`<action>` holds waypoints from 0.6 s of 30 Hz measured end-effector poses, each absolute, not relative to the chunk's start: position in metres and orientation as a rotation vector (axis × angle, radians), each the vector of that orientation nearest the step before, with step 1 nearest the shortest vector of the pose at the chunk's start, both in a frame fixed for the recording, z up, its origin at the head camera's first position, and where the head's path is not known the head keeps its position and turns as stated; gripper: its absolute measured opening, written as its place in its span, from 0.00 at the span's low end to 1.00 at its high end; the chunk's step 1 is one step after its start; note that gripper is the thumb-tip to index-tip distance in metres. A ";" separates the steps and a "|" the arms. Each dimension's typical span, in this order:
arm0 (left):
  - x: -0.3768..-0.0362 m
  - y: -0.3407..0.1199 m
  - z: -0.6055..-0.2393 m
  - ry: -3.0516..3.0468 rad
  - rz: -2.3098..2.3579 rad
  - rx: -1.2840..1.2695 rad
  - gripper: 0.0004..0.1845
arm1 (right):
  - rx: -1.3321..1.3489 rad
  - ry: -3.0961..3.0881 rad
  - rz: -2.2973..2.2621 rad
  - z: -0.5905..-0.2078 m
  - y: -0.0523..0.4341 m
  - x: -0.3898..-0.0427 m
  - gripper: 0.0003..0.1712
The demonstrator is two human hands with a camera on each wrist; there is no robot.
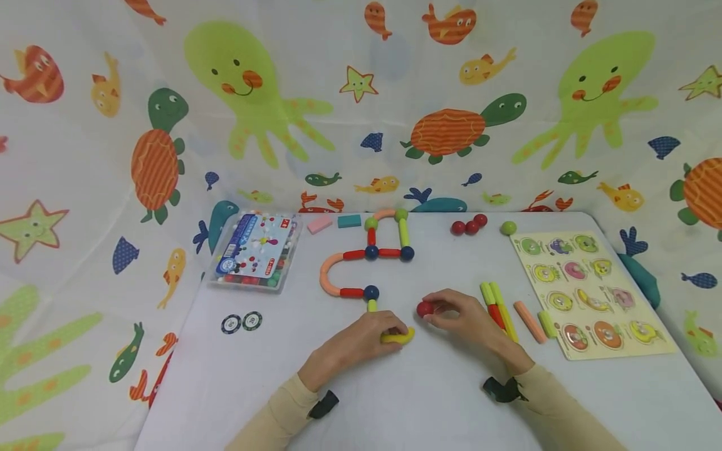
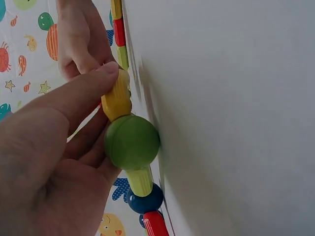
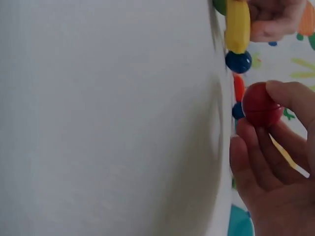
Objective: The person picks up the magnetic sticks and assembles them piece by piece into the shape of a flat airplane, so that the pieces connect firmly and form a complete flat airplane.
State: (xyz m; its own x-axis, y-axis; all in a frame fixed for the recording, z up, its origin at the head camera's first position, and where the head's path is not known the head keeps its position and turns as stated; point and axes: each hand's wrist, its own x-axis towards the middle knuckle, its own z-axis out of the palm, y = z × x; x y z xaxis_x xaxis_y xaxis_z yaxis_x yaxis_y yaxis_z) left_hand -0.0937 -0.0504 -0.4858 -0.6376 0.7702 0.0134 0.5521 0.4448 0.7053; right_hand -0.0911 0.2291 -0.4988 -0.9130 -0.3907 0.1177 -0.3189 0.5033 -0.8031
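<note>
My left hand (image 1: pixel 369 335) pinches a yellow curved stick (image 1: pixel 398 337) lying on the white table (image 1: pixel 395 401). In the left wrist view that yellow stick (image 2: pixel 116 98) joins a green ball (image 2: pixel 132 141) under my left hand (image 2: pixel 74 123), below a short green stick and a blue ball (image 2: pixel 144 200). My right hand (image 1: pixel 451 311) holds a red ball (image 1: pixel 425 308) just right of the yellow stick's end; the red ball (image 3: pixel 261 104) sits between thumb and fingers of my right hand (image 3: pixel 275 142). A chain of sticks and balls (image 1: pixel 366 254) runs up the table from the left hand.
Loose green, red and orange sticks (image 1: pixel 502 310) lie right of my right hand. An animal puzzle board (image 1: pixel 589 291) sits at the right. Red balls (image 1: pixel 468 225) and a green ball (image 1: pixel 508 228) lie at the back. A clear toy box (image 1: pixel 255 250) and two chips (image 1: pixel 241 322) are at the left.
</note>
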 end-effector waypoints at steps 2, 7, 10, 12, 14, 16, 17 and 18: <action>-0.094 -0.051 -0.487 2.390 1.006 1.116 0.18 | -0.639 2.630 -1.368 -0.501 0.226 -0.087 0.22; -0.095 -0.051 -0.487 2.381 1.022 1.087 0.18 | -0.643 2.584 -1.303 -0.501 0.221 -0.080 0.22; -0.095 -0.051 -0.486 2.376 1.024 1.077 0.18 | -0.646 2.589 -1.271 -0.501 0.220 -0.079 0.22; -0.095 -0.051 -0.486 2.376 1.023 1.077 0.18 | -0.644 2.597 -1.256 -0.500 0.219 -0.079 0.22; -0.095 -0.052 -0.486 2.371 1.032 1.077 0.18 | -0.641 2.603 -1.243 -0.500 0.218 -0.079 0.23; -0.095 -0.052 -0.486 2.368 1.042 1.082 0.18 | -0.643 2.604 -1.238 -0.500 0.216 -0.079 0.23; -0.095 -0.052 -0.486 2.367 1.046 1.084 0.19 | -0.647 2.606 -1.237 -0.500 0.215 -0.079 0.24; -0.095 -0.052 -0.486 2.367 1.050 1.085 0.19 | -0.648 2.608 -1.235 -0.500 0.215 -0.079 0.24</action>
State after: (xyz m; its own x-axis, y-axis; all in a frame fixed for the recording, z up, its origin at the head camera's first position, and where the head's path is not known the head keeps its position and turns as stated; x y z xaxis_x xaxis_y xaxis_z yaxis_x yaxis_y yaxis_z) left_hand -0.0949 -0.0521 -0.4859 -0.6544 0.7562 0.0045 0.5106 0.4375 0.7402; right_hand -0.0792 0.2146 -0.4999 -0.8879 -0.4596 0.0201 -0.3068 0.5589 -0.7704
